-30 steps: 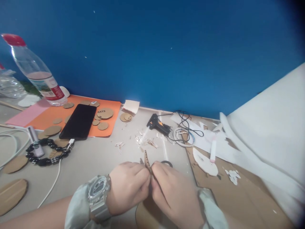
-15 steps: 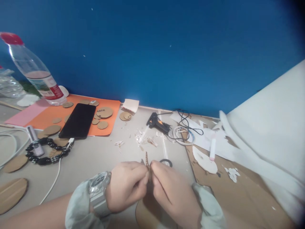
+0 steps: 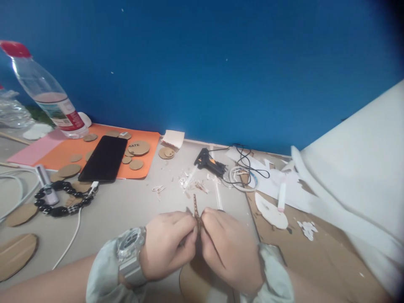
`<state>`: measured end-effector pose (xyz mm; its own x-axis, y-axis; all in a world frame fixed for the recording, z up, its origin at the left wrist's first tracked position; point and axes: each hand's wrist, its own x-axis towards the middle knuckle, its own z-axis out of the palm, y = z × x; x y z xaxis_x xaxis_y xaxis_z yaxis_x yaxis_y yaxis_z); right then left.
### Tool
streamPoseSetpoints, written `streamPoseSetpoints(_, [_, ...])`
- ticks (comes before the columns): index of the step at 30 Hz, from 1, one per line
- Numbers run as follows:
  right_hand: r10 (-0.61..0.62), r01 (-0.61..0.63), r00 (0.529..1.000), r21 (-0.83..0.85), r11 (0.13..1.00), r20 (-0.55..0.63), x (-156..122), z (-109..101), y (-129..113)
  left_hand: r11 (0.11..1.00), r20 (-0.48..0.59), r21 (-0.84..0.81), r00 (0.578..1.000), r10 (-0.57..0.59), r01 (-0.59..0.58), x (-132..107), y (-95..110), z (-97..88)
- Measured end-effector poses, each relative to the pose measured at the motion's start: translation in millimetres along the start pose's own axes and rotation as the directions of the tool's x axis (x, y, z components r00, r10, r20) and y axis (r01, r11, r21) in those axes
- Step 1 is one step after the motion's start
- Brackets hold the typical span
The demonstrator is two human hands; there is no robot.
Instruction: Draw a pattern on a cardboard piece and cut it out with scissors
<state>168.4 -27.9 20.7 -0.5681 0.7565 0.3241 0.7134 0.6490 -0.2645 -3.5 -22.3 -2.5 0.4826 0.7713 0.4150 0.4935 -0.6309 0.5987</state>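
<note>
Between my hands a small piece of corrugated cardboard [image 3: 195,204] stands edge-on, its wavy edge rising above the fingertips. My left hand [image 3: 170,244], with a clear watch on the wrist, is closed with thumb and fingers pinching the piece from the left. My right hand [image 3: 229,250] pinches it from the right, knuckles up and close to the left. Most of the piece is hidden behind the fingers. Below the hands a larger rounded cardboard piece [image 3: 193,284] lies on the table, partly covered by my right hand and its shadow.
A black glue gun [image 3: 210,163] with its cord lies ahead, near scraps. Leftward are a phone [image 3: 105,159] on orange paper [image 3: 143,170], cardboard discs [image 3: 139,147], a beaded bracelet [image 3: 59,211] and a bottle [image 3: 53,97]. A marker [image 3: 282,197] and cardboard sheet [image 3: 331,261] are right.
Both hands keep their pinch on the cardboard. The piece and the right hand's fingertips sit slightly higher, and the right hand now covers most of the black ring behind it.
</note>
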Motion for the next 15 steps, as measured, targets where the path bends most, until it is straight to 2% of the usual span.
streamPoseSetpoints(3, [0.02,-0.02,1.0,-0.051,0.998,0.015,0.9,0.1,1.9,1.0,0.011,-0.004,1.0,-0.008,0.008,2.2,0.2,-1.1])
streamPoseSetpoints(7, [-0.059,0.059,0.998,-0.106,0.993,0.009,1.0,1.2,3.1,0.997,0.047,-0.066,0.998,-0.032,0.036,2.5,1.4,-2.9])
streamPoseSetpoints(15, [-0.105,0.083,0.991,-0.251,0.965,-0.078,0.2,6.7,1.4,0.995,0.003,-0.002,0.995,-0.099,0.099,0.6,4.4,-0.3])
